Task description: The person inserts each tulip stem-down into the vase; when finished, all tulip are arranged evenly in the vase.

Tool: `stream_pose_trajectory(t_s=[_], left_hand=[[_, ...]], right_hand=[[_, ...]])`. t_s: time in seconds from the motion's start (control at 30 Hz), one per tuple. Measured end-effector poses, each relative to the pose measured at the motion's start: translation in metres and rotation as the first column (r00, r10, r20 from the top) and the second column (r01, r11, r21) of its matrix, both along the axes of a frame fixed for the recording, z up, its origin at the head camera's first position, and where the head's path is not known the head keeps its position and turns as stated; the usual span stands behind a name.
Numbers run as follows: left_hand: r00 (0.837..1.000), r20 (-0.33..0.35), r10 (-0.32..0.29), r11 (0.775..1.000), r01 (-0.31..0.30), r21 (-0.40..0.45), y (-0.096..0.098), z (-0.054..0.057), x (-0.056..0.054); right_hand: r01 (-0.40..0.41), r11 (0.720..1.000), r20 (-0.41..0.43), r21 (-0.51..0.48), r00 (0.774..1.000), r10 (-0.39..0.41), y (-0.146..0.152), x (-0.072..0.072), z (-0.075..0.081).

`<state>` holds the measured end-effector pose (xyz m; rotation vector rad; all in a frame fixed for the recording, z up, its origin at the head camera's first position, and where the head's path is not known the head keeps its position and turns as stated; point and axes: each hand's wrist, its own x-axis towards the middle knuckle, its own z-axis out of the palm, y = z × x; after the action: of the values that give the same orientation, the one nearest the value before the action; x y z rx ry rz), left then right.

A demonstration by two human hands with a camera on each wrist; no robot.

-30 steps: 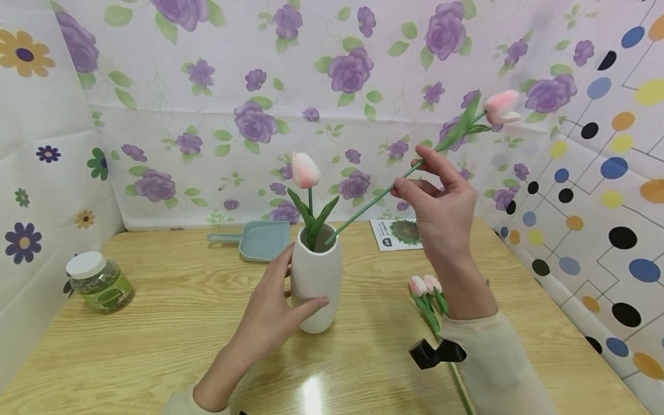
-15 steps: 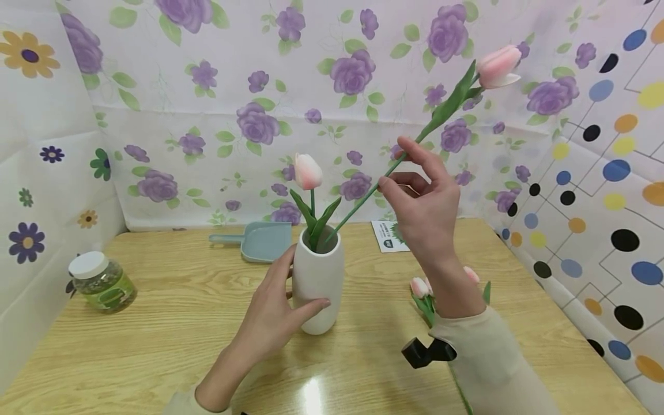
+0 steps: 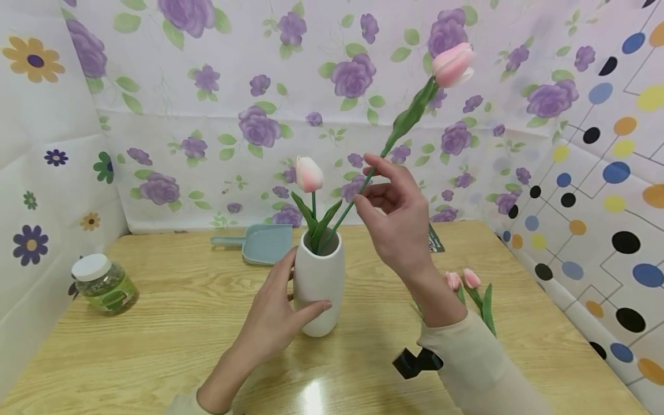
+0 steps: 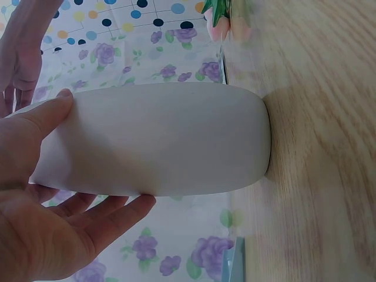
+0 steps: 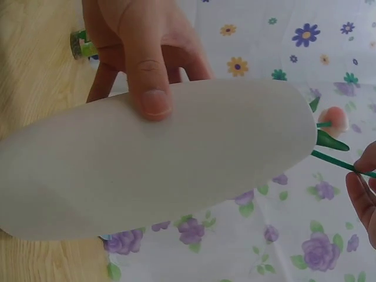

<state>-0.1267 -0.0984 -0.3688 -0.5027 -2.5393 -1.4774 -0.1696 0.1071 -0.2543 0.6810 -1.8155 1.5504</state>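
Note:
A white vase (image 3: 319,288) stands upright on the table, and my left hand (image 3: 275,311) holds it round its side, thumb in front and fingers behind. One pink-and-white tulip (image 3: 309,174) is in the vase, its green leaves above the rim. My right hand (image 3: 396,216) pinches the green stem of a second pink tulip (image 3: 452,64) between thumb and fingers. That stem slants down into the vase mouth, its lower end hidden inside. In the right wrist view the pinching fingers (image 5: 365,161) are close to the rim.
More tulips (image 3: 471,279) lie on the table at the right, partly behind my right forearm. A blue-grey dustpan (image 3: 267,243) lies behind the vase. A jar with a white lid (image 3: 105,283) stands at the left. A printed card (image 3: 434,239) is mostly hidden by my right hand.
My right hand has moved left and closer to the vase. The tulip it pinches has tilted more upright, its stem deeper in the vase mouth. My left hand keeps its hold.

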Motion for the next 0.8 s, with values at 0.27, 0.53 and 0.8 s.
stream_pose_trajectory(t_s=[0.27,0.53,0.8], left_hand=[[1.000,0.007,0.003,1.000,-0.003,0.001,0.001,0.001,0.000],[1.000,0.015,0.006,1.000,-0.006,0.001,0.001,-0.001,0.000],[1.000,0.017,0.008,1.000,-0.008,0.002,0.001,-0.001,0.001]], right_hand=[[-0.037,0.998,-0.016,0.059,0.999,0.038,-0.008,0.001,-0.010],[-0.036,0.996,0.031,0.087,0.999,0.034,-0.012,0.006,-0.019],[-0.046,0.991,0.037,0.128,0.998,0.041,-0.015,0.005,-0.027]])
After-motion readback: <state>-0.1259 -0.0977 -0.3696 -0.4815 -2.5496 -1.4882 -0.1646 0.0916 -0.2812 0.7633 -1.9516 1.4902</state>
